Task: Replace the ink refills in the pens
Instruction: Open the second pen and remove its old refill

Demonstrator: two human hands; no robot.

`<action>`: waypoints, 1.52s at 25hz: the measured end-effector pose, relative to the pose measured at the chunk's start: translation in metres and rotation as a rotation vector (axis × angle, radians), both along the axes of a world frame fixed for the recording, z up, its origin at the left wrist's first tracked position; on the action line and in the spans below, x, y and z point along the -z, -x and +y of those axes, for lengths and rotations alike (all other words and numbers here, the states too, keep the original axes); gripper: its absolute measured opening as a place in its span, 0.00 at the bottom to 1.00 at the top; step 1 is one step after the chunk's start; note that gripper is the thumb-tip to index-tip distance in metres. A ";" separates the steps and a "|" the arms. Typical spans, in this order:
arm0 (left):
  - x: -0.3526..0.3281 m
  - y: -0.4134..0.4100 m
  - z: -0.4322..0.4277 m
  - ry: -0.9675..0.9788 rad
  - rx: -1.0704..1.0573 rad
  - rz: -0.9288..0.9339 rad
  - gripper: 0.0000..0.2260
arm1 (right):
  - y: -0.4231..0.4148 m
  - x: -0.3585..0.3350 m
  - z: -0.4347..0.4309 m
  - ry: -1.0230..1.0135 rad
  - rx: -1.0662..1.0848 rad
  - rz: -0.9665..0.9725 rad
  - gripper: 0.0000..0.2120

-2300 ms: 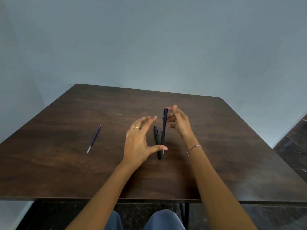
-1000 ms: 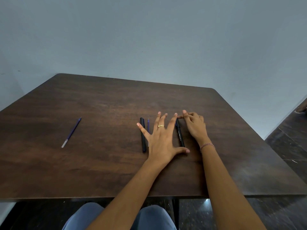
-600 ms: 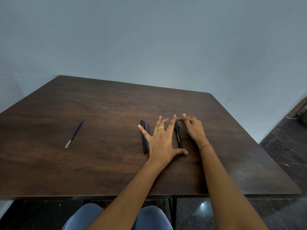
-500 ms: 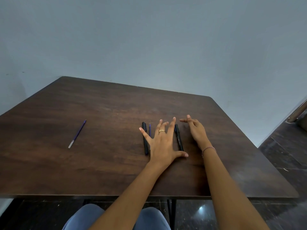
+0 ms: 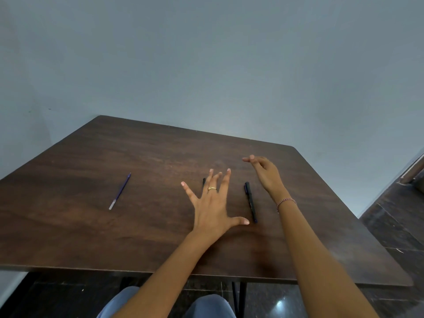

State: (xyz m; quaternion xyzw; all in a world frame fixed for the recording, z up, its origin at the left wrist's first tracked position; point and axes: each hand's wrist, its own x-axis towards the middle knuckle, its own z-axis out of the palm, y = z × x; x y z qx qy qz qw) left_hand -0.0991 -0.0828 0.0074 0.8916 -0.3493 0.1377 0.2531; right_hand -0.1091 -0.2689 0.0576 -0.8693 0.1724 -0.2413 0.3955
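Note:
A black pen [image 5: 250, 201] lies on the dark wooden table [image 5: 114, 237], between my two hands. My left hand [image 5: 213, 206] hovers with fingers spread and holds nothing; it covers most of a second black pen, whose far tip [image 5: 204, 180] peeks out past the fingers. My right hand [image 5: 266, 173] is raised a little above the table to the right of the first pen, fingers loosely apart and empty. A thin blue ink refill [image 5: 120, 191] lies alone on the left part of the table.
A plain grey wall stands behind the table. The table's right edge drops to a dark tiled floor [image 5: 394, 226]. My knees in blue trousers [image 5: 206, 306] show under the near edge.
My right hand let go of the black pen it laid down and lifted off to the right. My left hand slid left over the other pen and the refill beside it.

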 end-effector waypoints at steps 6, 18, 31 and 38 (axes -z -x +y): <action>0.005 -0.043 0.054 -0.100 0.132 0.110 0.60 | -0.040 0.005 0.043 0.237 -0.171 0.222 0.13; 0.020 -0.050 0.056 0.012 0.085 0.204 0.57 | -0.059 0.020 0.068 0.444 -0.171 0.512 0.27; 0.009 -0.051 0.067 0.475 -0.031 0.293 0.56 | -0.062 0.009 0.100 0.088 -0.157 0.031 0.16; 0.007 -0.055 0.073 0.845 0.166 0.690 0.38 | -0.047 0.027 0.141 -0.690 -0.110 -0.348 0.20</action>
